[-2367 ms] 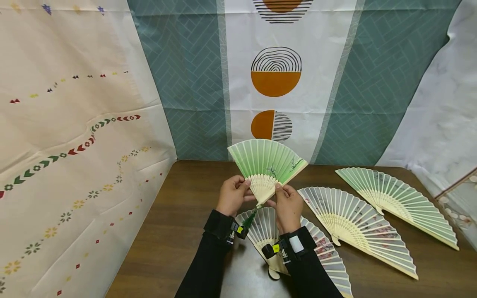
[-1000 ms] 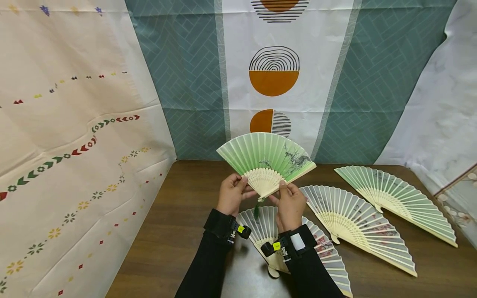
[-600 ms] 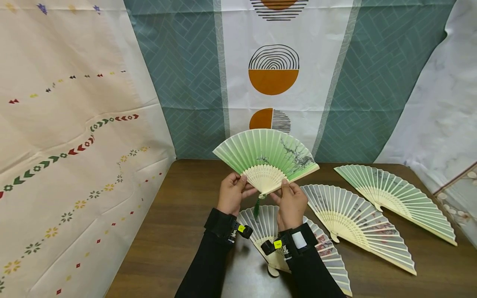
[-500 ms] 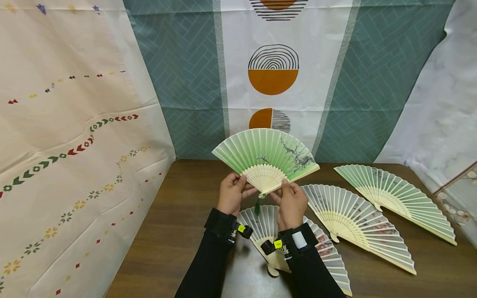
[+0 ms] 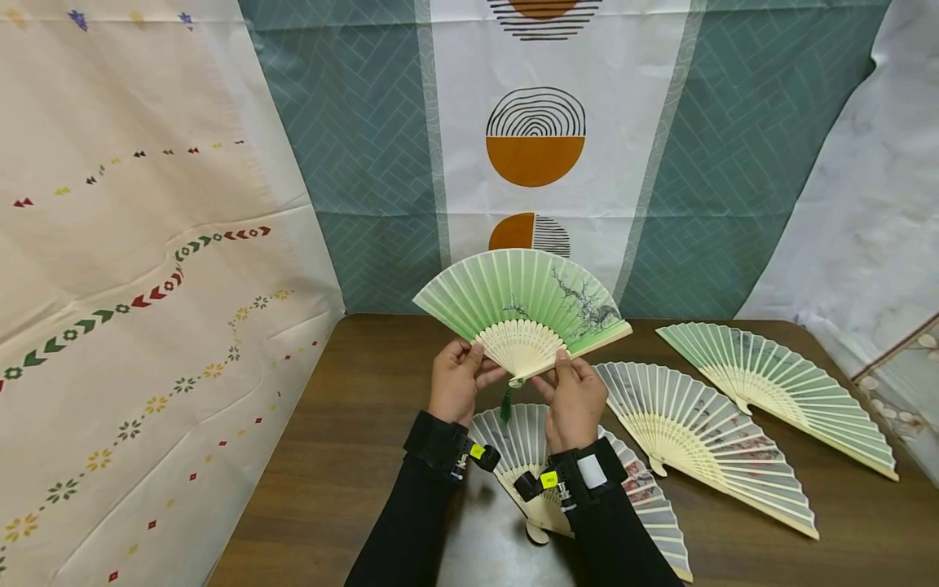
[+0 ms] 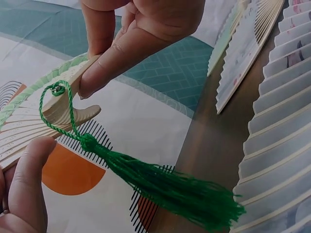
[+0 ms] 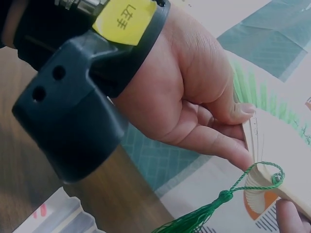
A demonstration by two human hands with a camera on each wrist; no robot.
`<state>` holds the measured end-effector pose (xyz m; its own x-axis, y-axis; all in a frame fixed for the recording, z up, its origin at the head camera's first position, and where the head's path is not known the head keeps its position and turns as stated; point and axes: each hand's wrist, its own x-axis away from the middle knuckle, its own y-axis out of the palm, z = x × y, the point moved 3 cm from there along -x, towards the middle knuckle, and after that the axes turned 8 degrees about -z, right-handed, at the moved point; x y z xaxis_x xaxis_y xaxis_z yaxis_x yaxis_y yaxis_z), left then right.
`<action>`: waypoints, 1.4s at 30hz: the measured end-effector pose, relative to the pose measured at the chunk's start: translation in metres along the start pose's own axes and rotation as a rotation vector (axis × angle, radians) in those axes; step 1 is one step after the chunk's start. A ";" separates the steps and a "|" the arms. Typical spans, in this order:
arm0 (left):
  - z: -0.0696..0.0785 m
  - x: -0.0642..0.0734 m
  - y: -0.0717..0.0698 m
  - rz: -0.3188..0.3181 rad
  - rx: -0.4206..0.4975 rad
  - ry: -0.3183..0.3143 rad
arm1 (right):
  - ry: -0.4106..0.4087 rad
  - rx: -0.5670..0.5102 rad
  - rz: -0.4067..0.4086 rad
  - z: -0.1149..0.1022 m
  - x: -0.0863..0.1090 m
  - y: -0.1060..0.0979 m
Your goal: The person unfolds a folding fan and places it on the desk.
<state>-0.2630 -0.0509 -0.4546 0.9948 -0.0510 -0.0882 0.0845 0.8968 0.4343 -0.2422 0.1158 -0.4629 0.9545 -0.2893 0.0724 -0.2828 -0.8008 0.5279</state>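
Note:
A green paper fan (image 5: 522, 297) with a branch painting is held upright above the table, spread into a wide arc. My left hand (image 5: 469, 367) pinches its left ribs near the pivot, and my right hand (image 5: 563, 367) pinches the right guard stick. A green tassel (image 5: 504, 403) hangs from the pivot. In the left wrist view the tassel (image 6: 165, 184) dangles from the pivot loop while the right hand's fingers (image 6: 121, 53) clamp the guard. The right wrist view has my left hand (image 7: 194, 97) gripping the fan's ribs (image 7: 272, 145).
Three more spread fans lie on the dark wooden table (image 5: 345, 440): one (image 5: 513, 444) under my wrists, one (image 5: 704, 432) to its right, and a greenish one (image 5: 778, 391) farther right. Patterned cloths hang behind and at the left.
The green fan has spread wider, its right guard swinging down and to the right, and it sits slightly higher. Both hands keep their hold near the pivot.

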 end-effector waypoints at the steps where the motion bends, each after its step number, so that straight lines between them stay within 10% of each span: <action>1: -0.001 0.000 0.000 0.000 0.004 0.004 | 0.000 -0.004 0.000 0.000 0.000 0.000; 42: -0.011 -0.001 0.006 0.095 0.177 0.031 | 0.015 -0.155 0.011 -0.002 -0.002 -0.002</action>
<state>-0.2642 -0.0404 -0.4614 0.9968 0.0463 -0.0655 0.0015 0.8057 0.5924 -0.2436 0.1192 -0.4629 0.9531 -0.2887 0.0907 -0.2761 -0.7070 0.6511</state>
